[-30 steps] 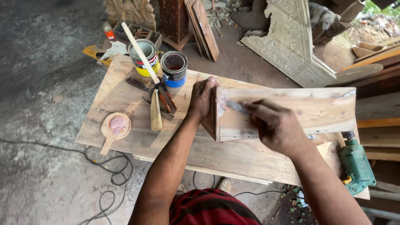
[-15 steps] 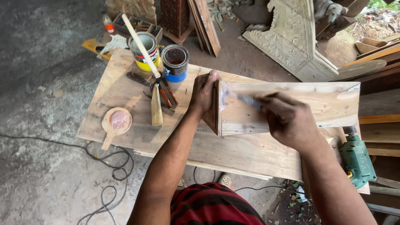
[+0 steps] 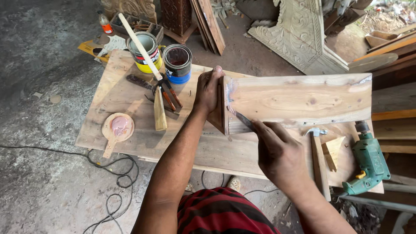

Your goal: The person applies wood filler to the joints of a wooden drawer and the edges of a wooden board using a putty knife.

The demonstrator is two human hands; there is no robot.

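Left hand [image 3: 209,92] is gripping the end of the wooden board piece [image 3: 299,102], fingers curled over its joined end block, steadying it on the plywood bench [image 3: 130,97]. Right hand [image 3: 279,154] is pinching a putty knife [image 3: 242,119], blade laid against the joint, apparently pressing filler in. Two paint cans [image 3: 162,58] are standing well apart, beyond the left hand.
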